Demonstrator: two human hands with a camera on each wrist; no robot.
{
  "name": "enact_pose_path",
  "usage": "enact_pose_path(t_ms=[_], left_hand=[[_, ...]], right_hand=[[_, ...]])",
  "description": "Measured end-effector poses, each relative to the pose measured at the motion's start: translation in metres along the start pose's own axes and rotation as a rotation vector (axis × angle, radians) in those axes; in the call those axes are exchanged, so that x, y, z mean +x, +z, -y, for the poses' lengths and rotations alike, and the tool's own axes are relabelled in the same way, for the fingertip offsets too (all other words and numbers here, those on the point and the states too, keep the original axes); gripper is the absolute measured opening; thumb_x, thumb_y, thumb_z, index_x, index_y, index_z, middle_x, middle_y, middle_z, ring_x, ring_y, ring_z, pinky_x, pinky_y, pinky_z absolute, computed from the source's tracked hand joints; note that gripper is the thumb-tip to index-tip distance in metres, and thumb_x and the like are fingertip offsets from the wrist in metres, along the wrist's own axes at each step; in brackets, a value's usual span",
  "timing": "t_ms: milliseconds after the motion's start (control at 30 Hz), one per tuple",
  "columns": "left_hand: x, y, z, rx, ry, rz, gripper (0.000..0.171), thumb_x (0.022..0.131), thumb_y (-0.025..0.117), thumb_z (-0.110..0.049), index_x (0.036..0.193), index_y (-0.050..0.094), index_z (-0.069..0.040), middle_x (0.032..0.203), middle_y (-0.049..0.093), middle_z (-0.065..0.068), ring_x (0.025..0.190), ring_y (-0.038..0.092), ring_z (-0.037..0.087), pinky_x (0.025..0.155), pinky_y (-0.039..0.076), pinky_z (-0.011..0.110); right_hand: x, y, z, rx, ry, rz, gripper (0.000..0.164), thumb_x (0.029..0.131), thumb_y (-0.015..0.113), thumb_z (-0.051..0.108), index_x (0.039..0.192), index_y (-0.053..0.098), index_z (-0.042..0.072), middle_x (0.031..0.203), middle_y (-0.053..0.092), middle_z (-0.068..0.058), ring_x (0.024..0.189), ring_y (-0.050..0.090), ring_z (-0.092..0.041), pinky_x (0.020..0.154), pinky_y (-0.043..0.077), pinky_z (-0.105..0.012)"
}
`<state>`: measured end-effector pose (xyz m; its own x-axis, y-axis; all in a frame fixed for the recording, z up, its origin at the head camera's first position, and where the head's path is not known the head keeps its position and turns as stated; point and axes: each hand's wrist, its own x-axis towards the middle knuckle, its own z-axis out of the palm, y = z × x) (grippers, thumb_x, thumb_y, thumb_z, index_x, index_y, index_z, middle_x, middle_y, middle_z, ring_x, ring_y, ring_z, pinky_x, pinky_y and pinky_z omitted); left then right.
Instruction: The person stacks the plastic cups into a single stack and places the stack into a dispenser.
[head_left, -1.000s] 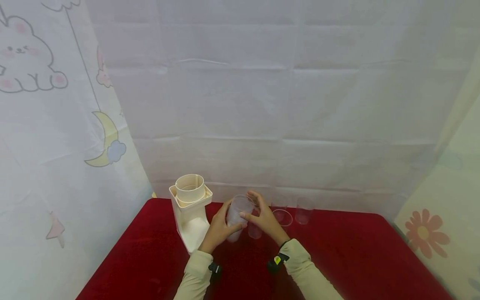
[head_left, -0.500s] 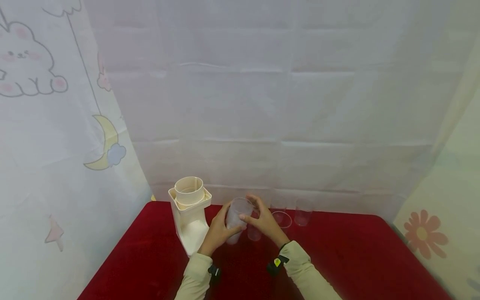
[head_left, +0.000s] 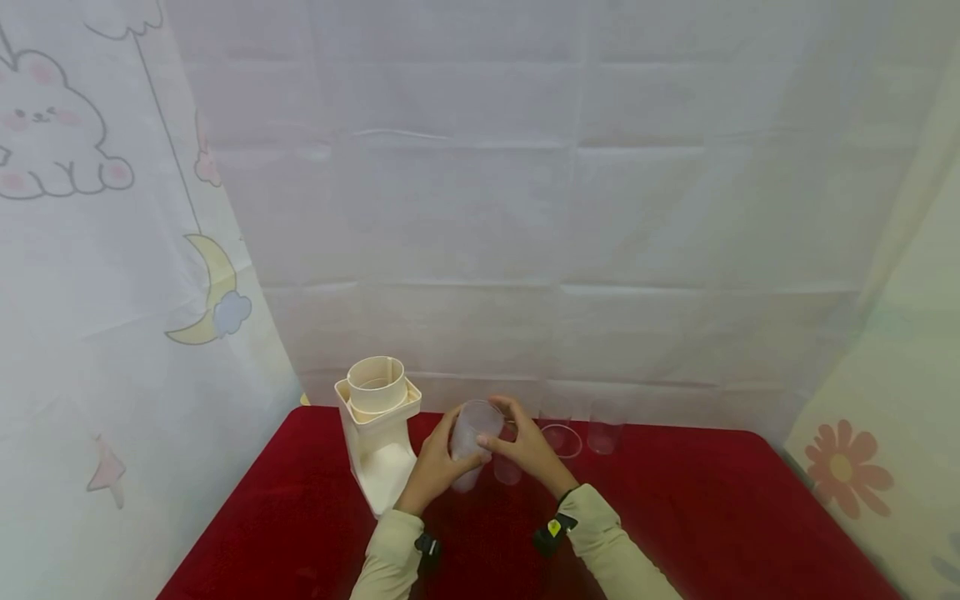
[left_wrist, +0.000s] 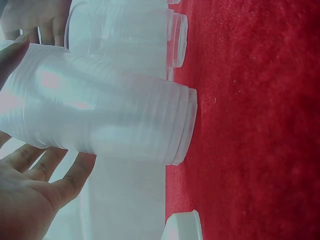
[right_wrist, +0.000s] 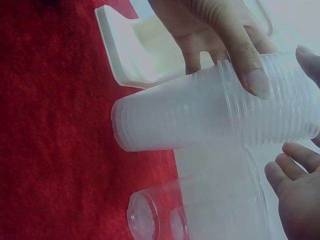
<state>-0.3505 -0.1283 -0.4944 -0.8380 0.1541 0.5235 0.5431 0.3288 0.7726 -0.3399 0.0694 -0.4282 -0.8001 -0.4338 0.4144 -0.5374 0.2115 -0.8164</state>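
Between both hands a tilted stack of nested clear plastic cups (head_left: 468, 450) is held over the red cloth, its rims uppermost. My left hand (head_left: 435, 467) grips the stack around its side, and in the right wrist view its thumb lies across the ribbed rims of the cups (right_wrist: 175, 115). Thumb and fingers of my right hand (head_left: 528, 446) bracket the rim end from the right. Behind that hand, a clear cup (head_left: 507, 468) is partly hidden. Farther right are another cup (head_left: 561, 442) with a wide round rim and a cup (head_left: 603, 432) near the back edge.
A cream plastic dispenser-like stand (head_left: 378, 442) with a round open collar on top stands left of my hands. Red cloth (head_left: 697, 500) covers the table. A pale hanging sheet (head_left: 465, 250) closes off the back, with printed sheets at both sides.
The whole scene sits slightly lower in the head view. Both hands keep nearly the same hold on the stack of cups.
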Motion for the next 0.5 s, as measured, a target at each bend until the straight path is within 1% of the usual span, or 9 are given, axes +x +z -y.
enact_pose_path(t_ms=[100, 233, 433, 500], left_hand=[[0.000, 0.000, 0.000, 0.012, 0.006, 0.004, 0.081, 0.078, 0.086, -0.034, 0.147, 0.046, -0.020, 0.130, 0.062, 0.008, 0.105, 0.062, 0.024, 0.082, 0.052, 0.044], [-0.001, 0.000, -0.001, 0.022, 0.003, 0.008, 0.082, 0.078, 0.086, -0.036, 0.147, 0.045, -0.019, 0.131, 0.061, 0.009, 0.104, 0.062, 0.024, 0.081, 0.052, 0.044], [-0.002, -0.001, -0.002, 0.030, 0.002, 0.006, 0.082, 0.078, 0.087, -0.034, 0.147, 0.046, -0.017, 0.131, 0.061, 0.009, 0.105, 0.062, 0.024, 0.083, 0.052, 0.044], [-0.001, -0.001, -0.003, 0.028, 0.002, 0.006, 0.083, 0.078, 0.087, -0.033, 0.147, 0.046, -0.017, 0.131, 0.061, 0.009, 0.105, 0.062, 0.024, 0.084, 0.052, 0.045]], right_hand=[[-0.001, -0.001, -0.001, 0.009, -0.004, -0.012, 0.070, 0.089, 0.073, 0.004, 0.145, 0.034, -0.013, 0.148, 0.040, -0.032, 0.137, 0.038, -0.047, 0.108, 0.033, -0.060], [-0.001, -0.003, -0.004, 0.052, -0.009, -0.028, 0.070, 0.090, 0.073, 0.004, 0.146, 0.034, -0.011, 0.149, 0.039, -0.031, 0.139, 0.036, -0.046, 0.110, 0.031, -0.060], [0.001, -0.006, -0.034, 0.116, 0.010, -0.045, 0.072, 0.091, 0.073, 0.009, 0.151, 0.034, 0.002, 0.154, 0.036, -0.022, 0.140, 0.035, -0.043, 0.112, 0.029, -0.058], [0.002, -0.007, -0.039, 0.129, 0.000, -0.051, 0.070, 0.091, 0.073, 0.009, 0.150, 0.035, 0.005, 0.153, 0.038, -0.019, 0.139, 0.038, -0.042, 0.112, 0.030, -0.058]])
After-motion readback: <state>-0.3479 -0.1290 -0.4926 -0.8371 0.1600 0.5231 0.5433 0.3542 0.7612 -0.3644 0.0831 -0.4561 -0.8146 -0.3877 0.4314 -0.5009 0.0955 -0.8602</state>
